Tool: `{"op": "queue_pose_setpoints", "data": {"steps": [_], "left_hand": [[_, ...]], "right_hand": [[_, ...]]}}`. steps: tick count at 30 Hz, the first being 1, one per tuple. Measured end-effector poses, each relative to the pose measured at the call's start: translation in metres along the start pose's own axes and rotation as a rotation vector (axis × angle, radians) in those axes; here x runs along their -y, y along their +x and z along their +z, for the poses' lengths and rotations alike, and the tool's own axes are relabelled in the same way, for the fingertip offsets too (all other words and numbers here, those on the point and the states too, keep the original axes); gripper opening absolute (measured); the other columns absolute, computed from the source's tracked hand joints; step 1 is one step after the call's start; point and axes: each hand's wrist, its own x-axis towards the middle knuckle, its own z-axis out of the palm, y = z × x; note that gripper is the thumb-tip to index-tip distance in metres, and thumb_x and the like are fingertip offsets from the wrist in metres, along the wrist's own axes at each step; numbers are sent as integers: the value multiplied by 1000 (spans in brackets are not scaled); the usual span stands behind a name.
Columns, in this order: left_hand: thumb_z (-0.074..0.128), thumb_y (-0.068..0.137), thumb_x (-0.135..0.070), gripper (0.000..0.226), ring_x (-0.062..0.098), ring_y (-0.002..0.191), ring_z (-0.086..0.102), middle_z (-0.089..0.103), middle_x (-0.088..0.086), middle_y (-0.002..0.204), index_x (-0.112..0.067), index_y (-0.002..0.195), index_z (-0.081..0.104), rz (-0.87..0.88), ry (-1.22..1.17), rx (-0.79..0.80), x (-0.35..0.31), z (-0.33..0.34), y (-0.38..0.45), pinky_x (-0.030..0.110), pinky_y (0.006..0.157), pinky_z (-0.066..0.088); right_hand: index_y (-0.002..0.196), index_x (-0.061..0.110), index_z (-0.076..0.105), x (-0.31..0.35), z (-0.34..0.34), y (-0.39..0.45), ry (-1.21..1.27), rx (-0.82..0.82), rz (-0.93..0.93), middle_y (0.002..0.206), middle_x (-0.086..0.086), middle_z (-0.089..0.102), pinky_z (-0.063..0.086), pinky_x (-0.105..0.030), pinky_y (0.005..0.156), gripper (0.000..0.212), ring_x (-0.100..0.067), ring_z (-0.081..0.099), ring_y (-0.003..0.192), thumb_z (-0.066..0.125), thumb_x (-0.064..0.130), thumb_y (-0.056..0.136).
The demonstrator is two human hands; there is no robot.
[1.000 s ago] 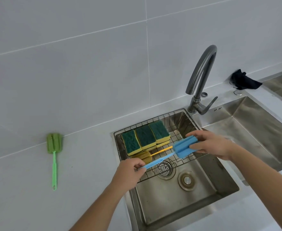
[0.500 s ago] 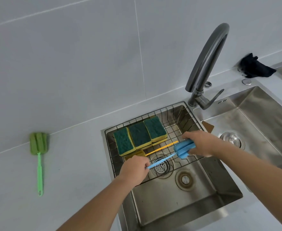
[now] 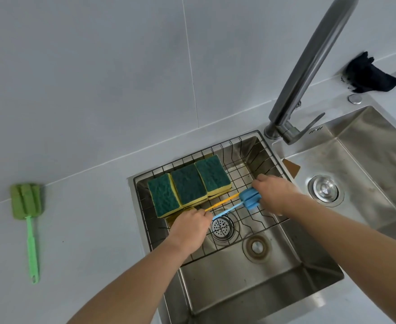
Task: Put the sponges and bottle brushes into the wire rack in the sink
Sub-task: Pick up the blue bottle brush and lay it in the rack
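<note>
Now both hands lower the blue brush [image 3: 243,203] into the wire rack [image 3: 257,146], near its front edge: left hand [image 3: 190,224] pinches the handle, right hand [image 3: 274,195] grips the head. Next, let go, then fetch the green brush [image 3: 28,220] from the counter [image 3: 87,230].

The faucet [image 3: 309,66] spout runs off the top edge. Left of its base, the left hand [image 3: 190,226] hides the blue brush [image 3: 250,199] handle's end and the yellow brush [image 3: 222,202] head; the right hand [image 3: 276,195] covers the blue head's far side
</note>
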Motion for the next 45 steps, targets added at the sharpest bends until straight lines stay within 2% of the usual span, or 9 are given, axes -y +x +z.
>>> {"op": "queue_pose_setpoints", "data": {"steps": [3,6,10,19,30,36,41,45], "left_hand": [[49,94,-5,32,24,108,59,61,8,117,-10,124,56,3,19,-9,2,2,3,34,88,51],[50,93,-4,30,25,109,59,61,9,118,-10,122,57,-9,64,-19,1,2,7,34,87,50],[51,95,-7,27,25,108,61,63,10,118,-10,121,58,-34,77,-8,-2,0,13,33,84,52],[50,96,-6,27,31,98,68,64,14,112,-6,122,57,-54,70,66,-4,-1,12,38,76,57],[47,95,1,31,32,98,69,68,15,111,-9,120,61,-95,23,87,-8,-8,5,39,78,57],[52,91,0,27,30,88,66,65,10,102,-15,110,63,-158,-133,17,-6,-12,-15,36,66,50],[57,92,-22,10,18,83,63,65,-1,97,-23,98,66,-155,-235,-59,10,-20,-46,30,70,53],[55,93,-28,12,15,81,64,67,-4,94,-25,95,67,-211,-258,-59,34,-27,-79,28,74,55]], "right_hand": [[128,20,52,3,4,3,-13,-12,9,119,1,54,55,-39,90,44,-20,56,109,67,20,87],[131,20,49,5,7,4,-35,-35,17,124,1,53,53,-36,90,46,-19,52,118,66,19,88],[135,19,47,8,9,5,-74,-52,-8,133,0,52,49,-35,99,52,-19,48,126,68,17,87],[134,20,48,8,17,4,-94,-82,-35,132,1,56,41,-35,109,51,-19,50,124,67,19,87],[140,17,45,15,17,-2,-110,-76,25,137,-1,54,41,-36,109,58,-21,47,128,68,18,86],[137,17,47,22,1,-18,-110,-92,75,130,0,57,44,-34,102,55,-19,52,122,68,19,87],[129,20,53,33,-21,-39,-90,-66,156,117,1,64,52,-35,92,44,-19,60,105,66,22,87],[124,18,55,49,-41,-62,-94,-5,194,103,-1,65,56,-32,83,35,-18,64,89,60,20,90]]}}
